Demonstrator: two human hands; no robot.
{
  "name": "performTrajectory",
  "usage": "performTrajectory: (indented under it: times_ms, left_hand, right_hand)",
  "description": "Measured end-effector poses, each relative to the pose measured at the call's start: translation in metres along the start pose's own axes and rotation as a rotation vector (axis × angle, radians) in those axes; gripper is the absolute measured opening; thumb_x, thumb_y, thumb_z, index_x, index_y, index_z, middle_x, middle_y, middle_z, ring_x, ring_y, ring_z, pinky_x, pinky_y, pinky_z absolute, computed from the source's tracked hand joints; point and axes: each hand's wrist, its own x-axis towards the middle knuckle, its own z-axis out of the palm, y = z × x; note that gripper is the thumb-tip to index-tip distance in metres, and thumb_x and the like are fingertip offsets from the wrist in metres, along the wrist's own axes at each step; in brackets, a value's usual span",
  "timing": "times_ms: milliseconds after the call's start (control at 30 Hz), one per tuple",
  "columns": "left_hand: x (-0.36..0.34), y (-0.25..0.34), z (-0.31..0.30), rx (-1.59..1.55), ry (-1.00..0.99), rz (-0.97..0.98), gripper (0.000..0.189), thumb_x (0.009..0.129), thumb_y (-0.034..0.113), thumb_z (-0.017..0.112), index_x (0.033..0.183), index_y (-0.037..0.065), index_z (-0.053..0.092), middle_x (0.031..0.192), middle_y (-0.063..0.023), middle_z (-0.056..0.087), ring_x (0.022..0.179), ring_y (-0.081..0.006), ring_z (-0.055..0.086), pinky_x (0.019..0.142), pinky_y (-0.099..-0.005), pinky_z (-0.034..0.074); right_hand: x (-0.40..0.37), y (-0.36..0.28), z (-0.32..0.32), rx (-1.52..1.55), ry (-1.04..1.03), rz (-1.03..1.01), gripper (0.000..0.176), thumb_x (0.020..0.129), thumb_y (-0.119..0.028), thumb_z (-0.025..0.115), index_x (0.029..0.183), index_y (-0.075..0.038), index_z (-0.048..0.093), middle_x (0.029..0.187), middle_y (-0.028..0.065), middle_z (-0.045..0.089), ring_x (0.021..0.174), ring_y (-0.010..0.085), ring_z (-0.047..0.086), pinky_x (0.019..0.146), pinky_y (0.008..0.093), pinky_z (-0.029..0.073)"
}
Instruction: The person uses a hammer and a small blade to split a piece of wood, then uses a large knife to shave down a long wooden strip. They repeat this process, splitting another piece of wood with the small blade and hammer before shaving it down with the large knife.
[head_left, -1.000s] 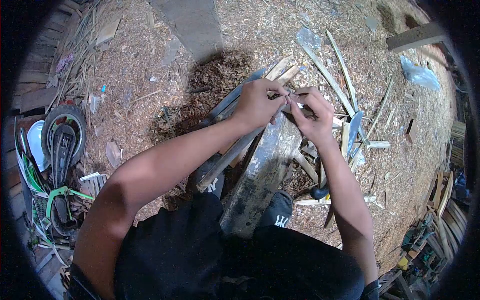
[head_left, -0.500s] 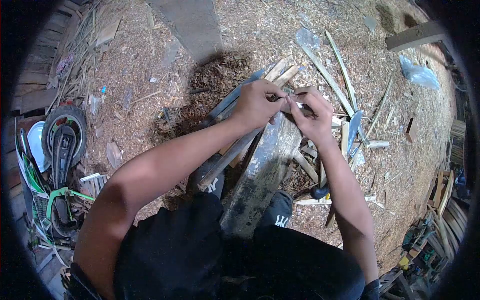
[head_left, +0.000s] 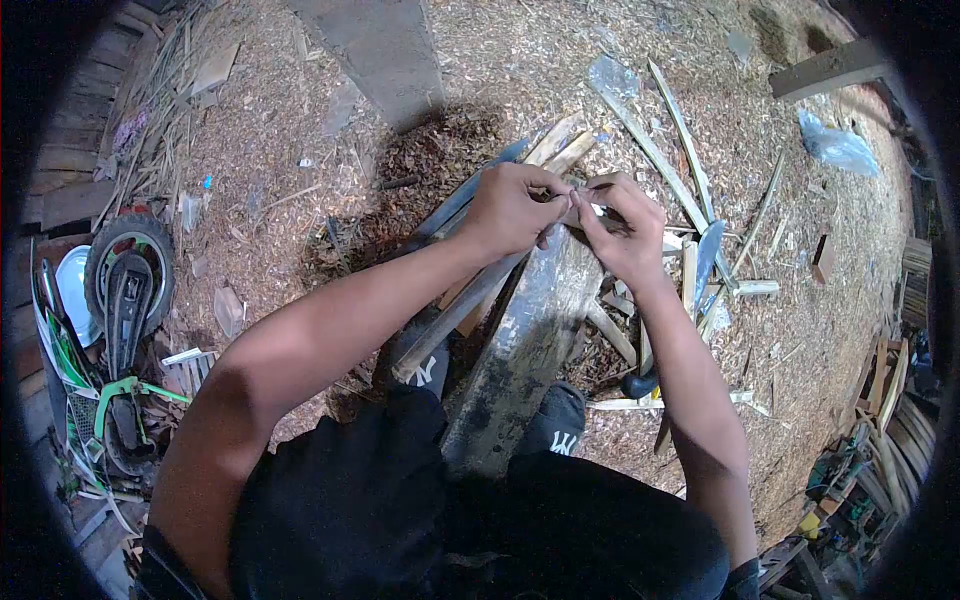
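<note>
Above the far end of a worn wooden bench [head_left: 520, 340], my two hands meet with fingertips almost touching. My left hand [head_left: 512, 208] is closed in a pinch, thumb against forefinger. My right hand [head_left: 628, 222] pinches at the same spot from the other side. Whatever lies between the fingertips is too small to name. Just under my left hand, long wooden strips [head_left: 455, 318] lean along the left side of the bench. A knife with a broad bluish blade [head_left: 708, 252] and a dark handle [head_left: 640, 384] lies to the right of my right hand.
Wood shavings [head_left: 520, 60] cover the ground. Thin wooden sticks [head_left: 680, 135] and a clear plastic bag [head_left: 838, 145] lie at the right. A small green bike with a black wheel [head_left: 128, 275] stands at the left. A timber beam [head_left: 830, 70] juts in at the upper right.
Both hands keep the same pinch at the same place. Only a very slight shift of the view shows.
</note>
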Motion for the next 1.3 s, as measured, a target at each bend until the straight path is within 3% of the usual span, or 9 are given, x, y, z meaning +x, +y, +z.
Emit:
performTrajectory:
  times_ms: [67, 367, 600, 867, 1000, 1067, 1167, 1200, 1300]
  left_hand:
    - [0.0, 0.003, -0.001, -0.124, -0.065, -0.158, 0.017, 0.082, 0.012, 0.077, 0.096, 0.002, 0.077, 0.092, -0.0087, 0.077, 0.084, -0.0108, 0.07, 0.078, -0.0287, 0.055]
    - [0.0, -0.002, 0.0, -0.025, -0.034, -0.048, 0.016, 0.083, 0.012, 0.077, 0.095, 0.002, 0.077, 0.092, -0.0084, 0.077, 0.085, -0.0116, 0.071, 0.08, -0.0283, 0.055]
    - [0.0, 0.001, -0.001, -0.064, -0.056, -0.101, 0.015, 0.084, 0.013, 0.077, 0.096, 0.003, 0.078, 0.093, -0.0064, 0.078, 0.085, -0.0104, 0.07, 0.079, -0.0281, 0.054]
    - [-0.001, 0.002, 0.0, -0.037, -0.055, -0.131, 0.019, 0.083, 0.014, 0.08, 0.1, 0.005, 0.078, 0.095, -0.0071, 0.078, 0.086, -0.0097, 0.069, 0.079, -0.0283, 0.055]
    - [-0.002, 0.007, -0.002, -0.007, -0.069, -0.106, 0.018, 0.085, 0.013, 0.079, 0.1, 0.003, 0.078, 0.096, -0.0073, 0.078, 0.085, -0.0102, 0.069, 0.08, -0.0286, 0.055]
    - [-0.003, 0.015, -0.004, -0.158, -0.147, -0.345, 0.017, 0.087, 0.013, 0.077, 0.1, 0.002, 0.077, 0.097, -0.008, 0.078, 0.085, -0.0109, 0.069, 0.081, -0.029, 0.056]
    - [-0.003, 0.013, -0.003, -0.208, -0.153, -0.373, 0.017, 0.088, 0.014, 0.077, 0.1, 0.001, 0.077, 0.098, -0.0085, 0.077, 0.086, -0.0116, 0.07, 0.082, -0.0291, 0.056]
    - [-0.003, 0.008, -0.001, -0.206, -0.155, -0.372, 0.017, 0.088, 0.014, 0.077, 0.1, 0.001, 0.077, 0.098, -0.0085, 0.077, 0.086, -0.0116, 0.07, 0.082, -0.0291, 0.056]
    - [-0.002, -0.002, 0.0, -0.062, -0.092, -0.088, 0.018, 0.088, 0.014, 0.077, 0.101, 0.001, 0.078, 0.098, -0.009, 0.077, 0.088, -0.0123, 0.07, 0.083, -0.0289, 0.056]
  right_hand:
    - [0.0, 0.0, -0.001, -0.013, -0.007, 0.002, 0.012, 0.078, 0.005, 0.076, 0.082, 0.003, 0.065, 0.083, 0.0138, 0.068, 0.075, 0.0275, 0.068, 0.068, 0.034, 0.053]
    - [0.0, 0.001, -0.001, 0.008, -0.022, 0.019, 0.011, 0.078, 0.004, 0.076, 0.082, 0.003, 0.065, 0.082, 0.0143, 0.067, 0.075, 0.0278, 0.067, 0.068, 0.0337, 0.053]
    - [0.0, 0.003, -0.002, 0.014, -0.031, 0.024, 0.012, 0.079, 0.002, 0.076, 0.084, 0.003, 0.066, 0.082, 0.0138, 0.068, 0.075, 0.0263, 0.067, 0.068, 0.033, 0.053]
    - [-0.004, -0.003, -0.006, 0.213, 0.067, 0.341, 0.014, 0.093, -0.004, 0.064, 0.106, 0.001, 0.064, 0.089, 0.0071, 0.068, 0.08, 0.0129, 0.063, 0.073, 0.0284, 0.051]
    - [-0.004, -0.002, -0.009, 0.255, 0.102, 0.428, 0.014, 0.095, -0.006, 0.062, 0.106, 0.002, 0.063, 0.091, 0.0064, 0.068, 0.083, 0.0119, 0.063, 0.076, 0.0273, 0.051]
    - [-0.003, 0.002, -0.01, 0.349, 0.144, 0.421, 0.013, 0.097, -0.007, 0.059, 0.106, 0.002, 0.063, 0.092, 0.0072, 0.068, 0.083, 0.0125, 0.063, 0.077, 0.0275, 0.051]
    - [0.003, -0.012, -0.019, 0.376, 0.176, 0.484, 0.013, 0.098, -0.006, 0.057, 0.107, 0.002, 0.064, 0.093, 0.0078, 0.068, 0.084, 0.0135, 0.064, 0.078, 0.0284, 0.051]
    - [0.002, -0.01, -0.023, 0.357, 0.191, 0.442, 0.014, 0.099, -0.008, 0.056, 0.106, 0.002, 0.064, 0.093, 0.0086, 0.068, 0.085, 0.0146, 0.065, 0.079, 0.0288, 0.051]
    - [0.0, -0.003, -0.039, 0.446, 0.302, 0.449, 0.017, 0.101, -0.011, 0.054, 0.105, 0.002, 0.063, 0.093, 0.0101, 0.069, 0.085, 0.0155, 0.066, 0.08, 0.0287, 0.051]
